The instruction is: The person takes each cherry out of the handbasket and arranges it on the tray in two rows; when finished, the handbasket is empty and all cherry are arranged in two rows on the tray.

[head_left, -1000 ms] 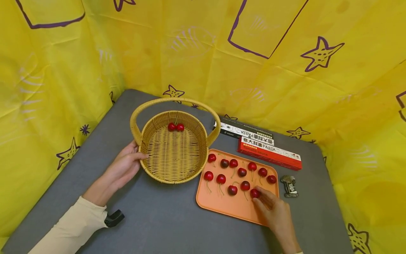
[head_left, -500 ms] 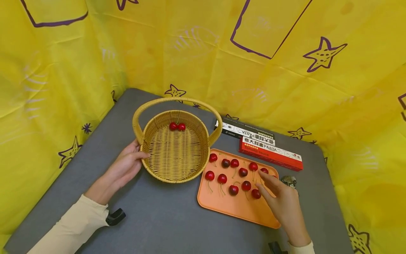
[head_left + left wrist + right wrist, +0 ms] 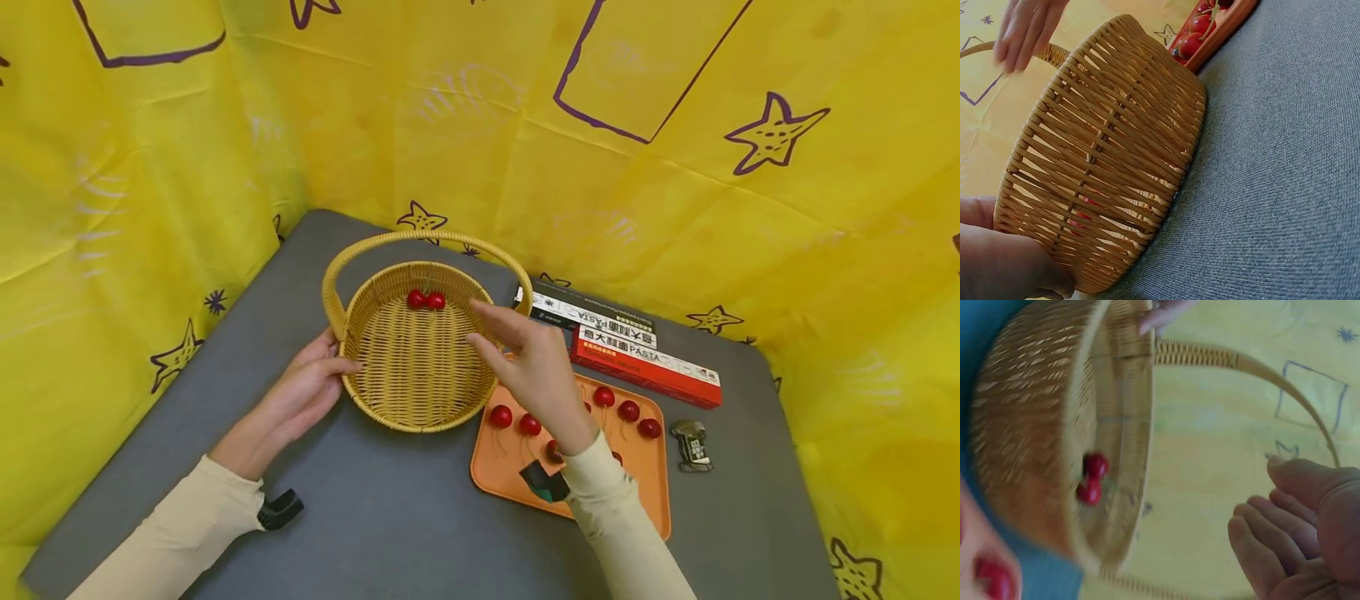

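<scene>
A round woven basket with a tall arched handle stands on the grey table. Inside it, two red cherries sit side by side against the far wall. My left hand grips the basket's left rim, thumb over the edge and fingers outside. Above the basket's right side hovers my right hand, its fingers and thumb apart with nothing between them, as the right wrist view also shows. An orange tray with several cherries lies right of the basket, partly hidden by my right forearm.
Behind the tray lie a red pasta box and a black-and-white pasta box. A small dark toy car stands right of the tray. Yellow patterned cloth hangs around the table's back and sides.
My right hand has let go of a cherry at the tray's near right, risen, and swung left over the basket. My left hand has kept its grip on the rim.
</scene>
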Motion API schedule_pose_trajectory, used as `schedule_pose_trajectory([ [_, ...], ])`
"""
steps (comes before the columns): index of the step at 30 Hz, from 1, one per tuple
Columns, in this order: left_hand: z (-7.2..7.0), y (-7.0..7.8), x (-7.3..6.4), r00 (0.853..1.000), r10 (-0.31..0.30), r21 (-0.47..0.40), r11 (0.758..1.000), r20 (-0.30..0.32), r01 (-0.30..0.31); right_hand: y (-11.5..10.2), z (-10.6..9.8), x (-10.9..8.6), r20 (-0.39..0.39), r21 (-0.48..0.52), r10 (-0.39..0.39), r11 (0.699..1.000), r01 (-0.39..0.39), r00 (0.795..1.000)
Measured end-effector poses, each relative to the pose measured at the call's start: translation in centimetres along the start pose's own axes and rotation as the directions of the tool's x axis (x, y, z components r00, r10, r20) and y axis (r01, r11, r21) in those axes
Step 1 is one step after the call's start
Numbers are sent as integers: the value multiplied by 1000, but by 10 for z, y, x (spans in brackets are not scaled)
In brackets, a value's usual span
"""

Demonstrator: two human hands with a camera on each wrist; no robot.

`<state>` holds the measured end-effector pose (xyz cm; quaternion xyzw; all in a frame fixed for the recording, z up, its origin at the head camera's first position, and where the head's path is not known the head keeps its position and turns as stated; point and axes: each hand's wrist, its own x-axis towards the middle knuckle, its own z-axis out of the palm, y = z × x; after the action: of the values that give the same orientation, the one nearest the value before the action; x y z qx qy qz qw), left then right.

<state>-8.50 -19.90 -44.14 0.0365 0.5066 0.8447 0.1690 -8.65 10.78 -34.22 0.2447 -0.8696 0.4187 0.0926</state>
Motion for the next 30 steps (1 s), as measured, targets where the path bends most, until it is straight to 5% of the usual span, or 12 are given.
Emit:
schedule_pose_trajectory([
  [13,-1,0,0,1000,-4,6,1000,-11,4,15,59,84,141,22,92,995,-96,986],
  [21,1,-3,2,1000,-10,-8,1000,-11,10,45,89,101,252,-73,170,985,-156,953],
  [30,1,-4,1,1000,-5,-8,1000,-22,5,60,98,108,287,-152,207,974,-169,935],
])
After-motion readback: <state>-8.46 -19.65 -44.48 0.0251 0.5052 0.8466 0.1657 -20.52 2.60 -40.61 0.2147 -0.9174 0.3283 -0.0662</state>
